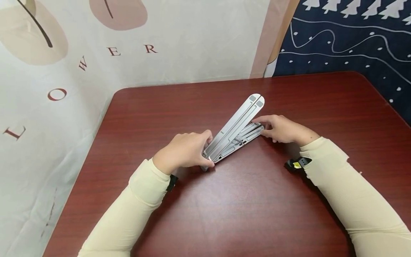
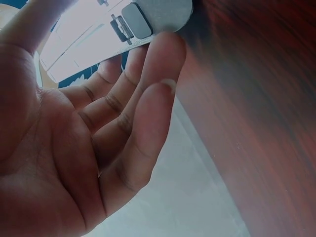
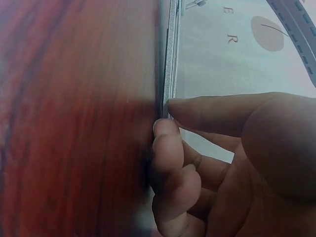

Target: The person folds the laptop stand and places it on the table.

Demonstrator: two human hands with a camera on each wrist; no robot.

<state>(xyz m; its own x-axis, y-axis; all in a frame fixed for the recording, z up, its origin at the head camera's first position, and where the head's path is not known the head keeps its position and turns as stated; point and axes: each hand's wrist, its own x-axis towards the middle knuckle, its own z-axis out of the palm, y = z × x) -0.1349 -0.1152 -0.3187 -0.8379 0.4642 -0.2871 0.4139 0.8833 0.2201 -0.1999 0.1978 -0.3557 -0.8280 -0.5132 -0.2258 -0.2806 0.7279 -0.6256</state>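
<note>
On the big, red-brown surface [image 1: 224, 214] sits a folding laptop stand [image 1: 228, 130], partly open. It looks light, stiff and a bit slippery, best held at both ends. Left fingers [image 1: 207, 136] grip where it joins; right fingers [image 1: 264, 118] pinch its low tip.

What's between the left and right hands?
The silver folding stand, partly open, spans the stretch, as the head view shows. The left hand holds its hinged end; the right hand pinches the lower part's other end.
</note>
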